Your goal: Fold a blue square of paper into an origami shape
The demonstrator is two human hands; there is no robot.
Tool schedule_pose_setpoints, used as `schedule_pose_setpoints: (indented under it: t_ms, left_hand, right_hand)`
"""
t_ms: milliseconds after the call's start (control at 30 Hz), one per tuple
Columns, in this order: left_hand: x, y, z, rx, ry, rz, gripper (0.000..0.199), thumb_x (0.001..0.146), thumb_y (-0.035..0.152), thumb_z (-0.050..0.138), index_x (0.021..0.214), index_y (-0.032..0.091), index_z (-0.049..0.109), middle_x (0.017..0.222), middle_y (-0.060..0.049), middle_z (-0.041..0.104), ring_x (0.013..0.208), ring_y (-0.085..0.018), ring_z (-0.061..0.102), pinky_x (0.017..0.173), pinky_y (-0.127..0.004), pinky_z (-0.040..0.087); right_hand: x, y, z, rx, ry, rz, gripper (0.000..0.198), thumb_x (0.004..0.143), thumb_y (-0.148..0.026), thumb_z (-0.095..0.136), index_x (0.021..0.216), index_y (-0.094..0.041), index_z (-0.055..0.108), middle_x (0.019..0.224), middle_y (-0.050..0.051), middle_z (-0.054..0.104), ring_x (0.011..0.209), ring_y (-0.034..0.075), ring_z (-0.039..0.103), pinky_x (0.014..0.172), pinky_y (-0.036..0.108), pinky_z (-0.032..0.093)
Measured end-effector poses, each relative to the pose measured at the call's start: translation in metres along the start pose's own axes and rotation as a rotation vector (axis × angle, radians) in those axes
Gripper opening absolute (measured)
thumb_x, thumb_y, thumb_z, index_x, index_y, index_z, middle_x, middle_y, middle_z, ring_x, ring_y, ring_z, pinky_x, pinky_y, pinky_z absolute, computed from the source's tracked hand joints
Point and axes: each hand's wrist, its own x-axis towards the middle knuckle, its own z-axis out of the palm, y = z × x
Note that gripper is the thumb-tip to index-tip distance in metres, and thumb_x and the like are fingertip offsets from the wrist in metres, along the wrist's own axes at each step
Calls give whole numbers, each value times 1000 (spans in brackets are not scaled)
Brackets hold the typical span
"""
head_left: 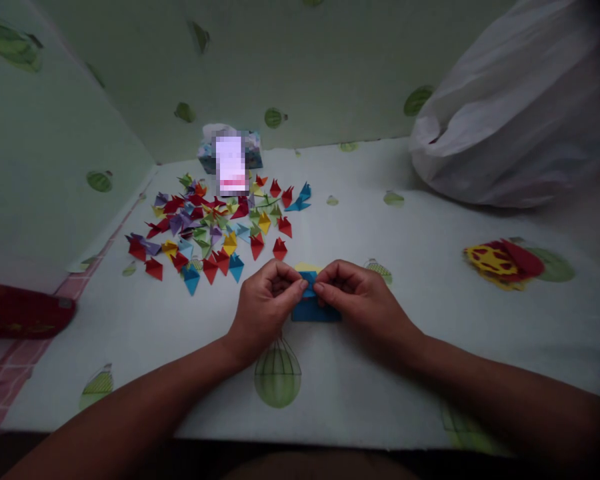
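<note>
Between my two hands is a small piece of blue origami paper (308,281), pinched on both sides by thumbs and fingers. My left hand (273,297) grips its left edge, and my right hand (353,293) grips its right edge. Just below the fingers lies a flat blue paper sheet (315,311) on the table. A bit of yellow paper (307,267) shows behind the fingertips. Farther off to the left, many folded paper cranes (210,268) in red, blue, yellow, green and purple are spread over the tabletop.
A tissue box (255,152) stands at the back with a lit phone (231,163) propped against it. A large white plastic bag (510,127) fills the back right. Red and yellow paper cut-outs (503,262) lie at right, and a red item (25,312) sits at far left.
</note>
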Motion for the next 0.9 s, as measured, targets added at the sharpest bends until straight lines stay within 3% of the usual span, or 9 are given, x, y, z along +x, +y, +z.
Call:
schedule_pose_setpoints:
  t_ms: [167,533,733,900]
  left_hand:
    - [1,2,-2,-122,-16,-54,23,75,21,77,91,17,62,80,0,67,72,-10,66,66,-20,55]
    - [3,3,-9,-119,-106,-73,22,82,27,75,100,17,67,76,1,69,68,-11,67,64,-21,56]
    - [5,8,-8,14,-121,-107,11,79,27,73,77,16,71,68,-1,70,63,-13,66,60,-23,56]
    - [4,8,-7,-1,-127,-151,12,80,27,71,75,16,68,64,0,68,59,-12,65,59,-23,55]
  right_hand:
    - [0,-4,-2,9,8,34,20,76,-36,70,75,-18,61,67,-2,56,63,13,49,60,28,38]
    - [0,-8,-4,-25,-13,56,17,74,-33,67,73,-18,60,65,-2,54,61,12,46,57,26,35]
    - [0,-9,-6,-90,-74,21,14,76,-29,67,71,-18,60,67,-1,57,62,12,47,56,26,36]
    - [1,-11,-7,-82,-84,34,12,77,-29,67,74,-18,63,68,-1,60,63,12,49,56,26,37]
